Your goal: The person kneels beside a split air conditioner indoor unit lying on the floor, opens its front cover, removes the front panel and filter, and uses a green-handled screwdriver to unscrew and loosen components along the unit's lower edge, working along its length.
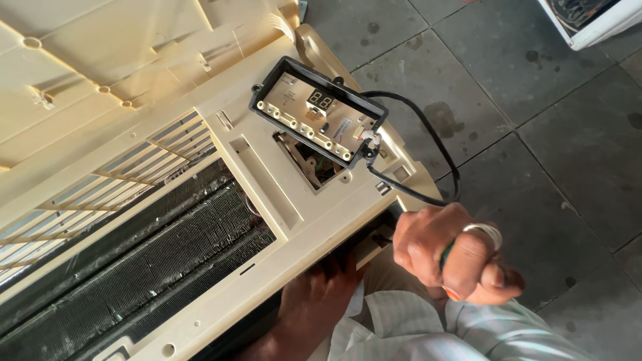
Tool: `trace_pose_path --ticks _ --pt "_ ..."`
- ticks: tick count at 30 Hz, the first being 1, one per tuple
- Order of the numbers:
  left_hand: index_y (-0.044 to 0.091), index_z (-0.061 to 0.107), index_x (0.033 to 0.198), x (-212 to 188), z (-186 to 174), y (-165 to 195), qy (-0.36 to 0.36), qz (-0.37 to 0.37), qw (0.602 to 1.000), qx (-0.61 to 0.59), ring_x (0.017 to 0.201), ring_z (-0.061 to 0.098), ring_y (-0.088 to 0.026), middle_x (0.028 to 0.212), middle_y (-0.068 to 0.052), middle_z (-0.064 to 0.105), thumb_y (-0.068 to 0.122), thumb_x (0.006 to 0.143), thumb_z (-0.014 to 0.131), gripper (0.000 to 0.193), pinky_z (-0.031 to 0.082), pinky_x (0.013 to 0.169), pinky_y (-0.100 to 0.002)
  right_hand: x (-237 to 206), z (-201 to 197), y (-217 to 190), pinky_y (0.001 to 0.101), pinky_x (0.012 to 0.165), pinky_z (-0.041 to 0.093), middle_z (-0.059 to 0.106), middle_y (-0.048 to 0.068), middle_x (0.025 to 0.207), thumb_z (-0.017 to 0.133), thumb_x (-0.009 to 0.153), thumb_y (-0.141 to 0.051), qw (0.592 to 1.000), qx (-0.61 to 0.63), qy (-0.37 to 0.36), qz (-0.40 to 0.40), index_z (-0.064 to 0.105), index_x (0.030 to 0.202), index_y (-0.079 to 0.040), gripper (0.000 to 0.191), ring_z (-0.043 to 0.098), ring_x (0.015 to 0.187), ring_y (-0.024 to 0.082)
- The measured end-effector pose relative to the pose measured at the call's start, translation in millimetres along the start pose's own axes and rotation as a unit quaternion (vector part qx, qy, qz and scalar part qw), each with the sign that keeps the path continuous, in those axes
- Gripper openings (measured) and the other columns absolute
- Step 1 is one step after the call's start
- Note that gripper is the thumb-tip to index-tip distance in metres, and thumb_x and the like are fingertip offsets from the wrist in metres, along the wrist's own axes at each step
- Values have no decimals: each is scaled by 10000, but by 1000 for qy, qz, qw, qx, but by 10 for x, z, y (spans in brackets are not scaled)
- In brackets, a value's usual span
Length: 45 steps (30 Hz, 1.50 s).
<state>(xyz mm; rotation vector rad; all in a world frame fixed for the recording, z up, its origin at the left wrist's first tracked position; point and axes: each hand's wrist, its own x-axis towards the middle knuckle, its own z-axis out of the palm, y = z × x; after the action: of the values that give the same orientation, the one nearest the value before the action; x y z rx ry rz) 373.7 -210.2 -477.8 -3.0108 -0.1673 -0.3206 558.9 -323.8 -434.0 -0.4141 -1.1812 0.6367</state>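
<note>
Our right hand (449, 251) grips a green-handled screwdriver (447, 257) at the cream air-conditioner frame's (267, 200) near right corner; our left hand (319, 294) holds its near edge underneath.

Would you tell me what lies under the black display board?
Under the display board, a cut-out in the cream casing shows dark parts; the board covers the rest of the opening.

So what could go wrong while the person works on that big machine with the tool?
The display board hangs loose on its black cable; a tug might strain the small connector. The right hand grips a green-handled tool close to the left hand under the cream cover; a slip could jab it. The dark fins lie bare and may bend.
</note>
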Motion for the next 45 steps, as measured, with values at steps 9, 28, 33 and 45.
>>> trace_pose_path --ticks 9,28,33,45 --pt "184 725 897 -12 83 -5 71 23 997 27 522 590 -192 570 3 558 402 930 653 232 488 450 -363 -13 -86 37 363 531 422 501 58 610 536 1034 -371 1000 15 3 8 542 671 -124 439 460 463 182" --pt "165 574 901 8 -33 -38 61 43 996 -57 499 612 -214 683 -33 569 387 911 681 247 506 396 -367 29 564 -118 311 700 510 604 139 964 465 1180 -301 973 -172 143 46 582 1142 -30 298 573 737 154" --pt "166 603 973 27 -42 -5 -13 35 999 -34 449 628 -215 656 -47 605 405 947 647 245 513 360 -362 16 390 -62 314 657 514 632 126 862 518 1170 -282 985 -107 128 46 622 1127 -28 278 597 748 158" --pt "169 625 979 8 -2 -9 -24 33 998 -55 478 649 -225 693 -65 624 284 942 610 122 523 372 -356 263 210 -197 335 711 568 587 198 1000 623 991 -260 995 -86 5 50 699 891 -1 287 639 793 182"
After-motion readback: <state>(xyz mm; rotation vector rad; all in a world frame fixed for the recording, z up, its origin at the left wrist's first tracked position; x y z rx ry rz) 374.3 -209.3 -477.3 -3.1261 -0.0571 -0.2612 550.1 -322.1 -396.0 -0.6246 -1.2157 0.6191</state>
